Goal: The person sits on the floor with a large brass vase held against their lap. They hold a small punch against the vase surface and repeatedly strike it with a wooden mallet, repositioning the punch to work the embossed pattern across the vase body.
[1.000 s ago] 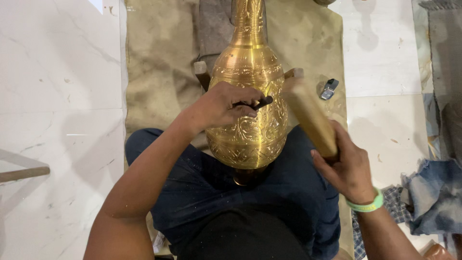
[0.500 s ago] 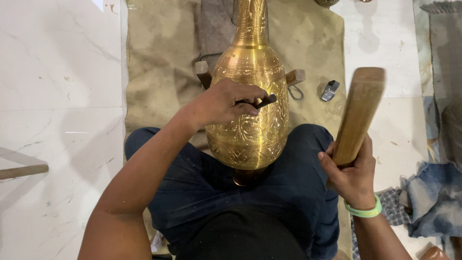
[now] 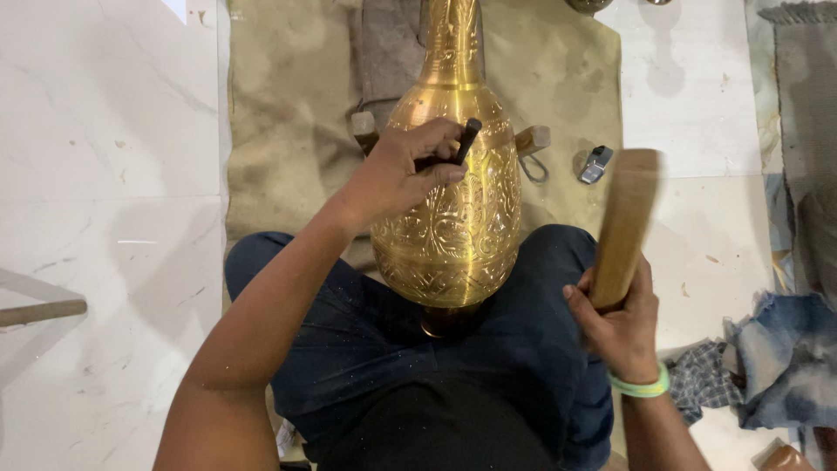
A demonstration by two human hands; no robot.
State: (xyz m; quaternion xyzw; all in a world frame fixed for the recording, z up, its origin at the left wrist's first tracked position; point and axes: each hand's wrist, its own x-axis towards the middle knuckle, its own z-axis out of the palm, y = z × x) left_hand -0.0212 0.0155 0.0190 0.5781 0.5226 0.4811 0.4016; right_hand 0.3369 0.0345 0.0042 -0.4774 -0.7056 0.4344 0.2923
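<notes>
As only the head camera looks down here, every line below comes from that one view.

Head view, vase: a tall engraved brass vase (image 3: 453,209) lies in the centre of the frame, its foot on the lap of the seated person and its narrow neck running to the top edge. Its long axis is near vertical in the picture.

Head view, left hand: the left hand (image 3: 405,170) rests on the upper belly of the vase, fingers clenched round a short dark chisel (image 3: 460,146). The chisel slants up to the right, its struck end poking out above the knuckles; its working tip is hidden under the hand.

Head view, right hand: the right hand (image 3: 621,324) at lower right is closed tight on the bottom of a wooden mallet (image 3: 624,228), whose blurred head rises to centre right.

Key relation: the chisel end lies up and to the left of the mallet head, well apart from it, with the right flank of the vase between them. The left hand is the one on the vase; the right holds clear of it.

Head view, surroundings: a tan cloth (image 3: 288,113) covers the floor under the vase, with white marble floor (image 3: 105,131) to the left. A small metal clip-like object (image 3: 595,164) lies right of the vase, and crumpled denim rags (image 3: 776,362) sit at lower right.
</notes>
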